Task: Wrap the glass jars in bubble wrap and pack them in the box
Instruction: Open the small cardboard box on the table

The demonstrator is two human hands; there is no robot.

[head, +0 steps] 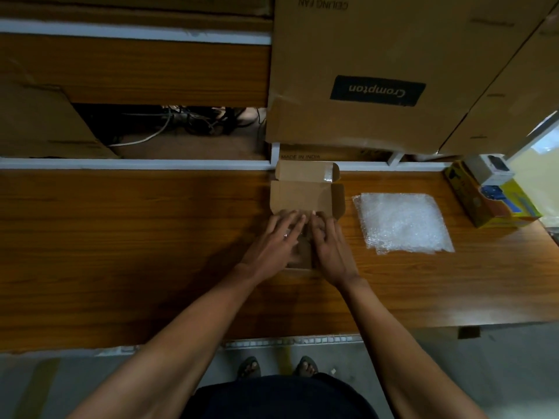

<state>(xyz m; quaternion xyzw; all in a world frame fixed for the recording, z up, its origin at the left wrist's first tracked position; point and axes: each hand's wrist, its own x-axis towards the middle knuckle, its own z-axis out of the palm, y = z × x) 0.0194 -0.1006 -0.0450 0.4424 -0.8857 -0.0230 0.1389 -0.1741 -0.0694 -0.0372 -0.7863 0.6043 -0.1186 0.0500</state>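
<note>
Both my hands, left (276, 237) and right (326, 241), press a wrapped bundle into the box (305, 195); finger grip unclear; uneven pressure may crack glass.

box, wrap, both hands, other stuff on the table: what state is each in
small cardboard box: lid open, flaps up
bubble wrap sheets: flat stack, untouched, right of box
left hand: fingers spread, pressing into box
right hand: fingers curled over the contents
yellow carton: closed, lying on table
Crompton carton: closed

Bare forearms, dark garment (281, 397), what look like sandals (249, 368)
</note>
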